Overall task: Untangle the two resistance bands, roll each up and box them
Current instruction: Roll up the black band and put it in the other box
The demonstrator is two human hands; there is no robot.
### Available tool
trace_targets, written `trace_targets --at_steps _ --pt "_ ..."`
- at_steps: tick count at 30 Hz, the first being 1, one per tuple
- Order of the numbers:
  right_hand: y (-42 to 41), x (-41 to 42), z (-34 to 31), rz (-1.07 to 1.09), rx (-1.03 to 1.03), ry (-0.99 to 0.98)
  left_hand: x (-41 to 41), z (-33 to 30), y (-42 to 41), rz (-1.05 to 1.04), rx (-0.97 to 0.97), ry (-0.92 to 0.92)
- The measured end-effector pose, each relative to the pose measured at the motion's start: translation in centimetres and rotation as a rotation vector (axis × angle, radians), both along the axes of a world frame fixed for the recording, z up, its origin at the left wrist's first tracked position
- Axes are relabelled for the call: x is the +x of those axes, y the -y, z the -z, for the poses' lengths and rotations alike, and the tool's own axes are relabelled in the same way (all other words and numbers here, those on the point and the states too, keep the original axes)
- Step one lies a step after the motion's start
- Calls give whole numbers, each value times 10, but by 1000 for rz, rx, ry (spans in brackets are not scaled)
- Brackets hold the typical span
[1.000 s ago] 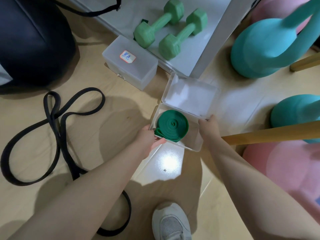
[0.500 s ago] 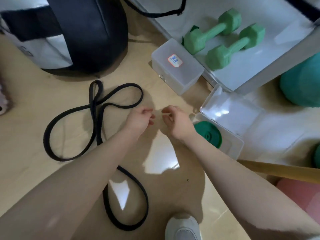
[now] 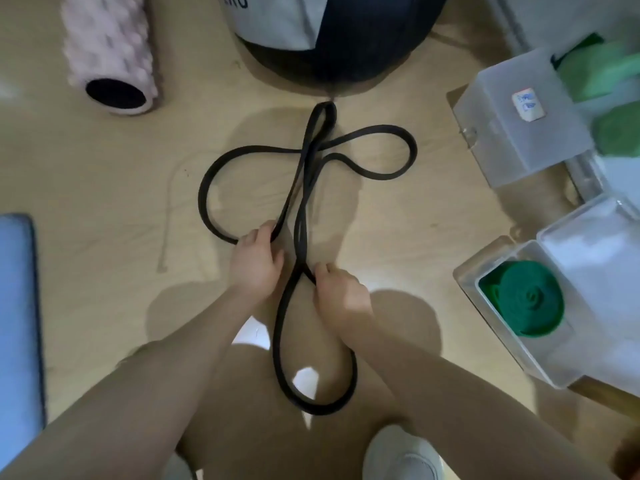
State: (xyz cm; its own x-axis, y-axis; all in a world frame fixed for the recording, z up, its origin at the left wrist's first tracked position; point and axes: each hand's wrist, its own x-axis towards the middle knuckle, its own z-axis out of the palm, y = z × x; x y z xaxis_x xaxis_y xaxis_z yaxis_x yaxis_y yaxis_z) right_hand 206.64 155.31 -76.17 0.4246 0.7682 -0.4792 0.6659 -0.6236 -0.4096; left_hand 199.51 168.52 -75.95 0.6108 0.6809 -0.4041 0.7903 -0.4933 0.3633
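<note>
On bare floor (image 3: 104,306), left hand (image 3: 254,261) and right hand (image 3: 341,294) each grip the black band (image 3: 381,174); green roll (image 3: 526,299) sits boxed (image 3: 467,282) well right.

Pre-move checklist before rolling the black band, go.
1. Left hand on the black band: ok, fingers curl round a strand.
2. Right hand on the band: ok, grip sits at the crossing near the lower loop.
3. Band untangled: not ok, strands cross and it lies in three loops on the floor.
4. Green band boxed: ok, rolled inside the open clear box.
5. Second box ready: not ok, lid shut.
6. Band free of the dark ball: cannot tell, its top loop ends at the ball's edge.
</note>
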Motion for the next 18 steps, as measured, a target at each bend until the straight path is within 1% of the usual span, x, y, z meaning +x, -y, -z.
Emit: trace_targets --at_steps 1,3,7,10,12,13,14,16,17,18 --pt "2 4 1 38 9 1 -3 1 0 42 20 -11" --pt "9 20 1 136 28 -34 -5 0 -2 52 13 24" --pt "20 63 -14 517 158 -97 1 -16 -11 -84 -125 246" --pt "29 96 -25 749 154 -30 14 -35 -23 -137 -199 371" --pt "38 108 -29 848 133 23 21 -43 -31 -173 -208 414" --pt "43 109 -30 855 85 36 22 -46 -34 -177 -211 411" --pt "47 107 -32 817 1 40 21 -44 -38 -158 -218 379" --pt "51 98 -37 633 -184 56 17 -37 -43 -77 -263 220" --pt "50 93 -41 545 -225 94 15 -32 -45 -28 -298 117" --pt "46 90 -45 503 -204 132 14 -28 -47 20 -324 34"
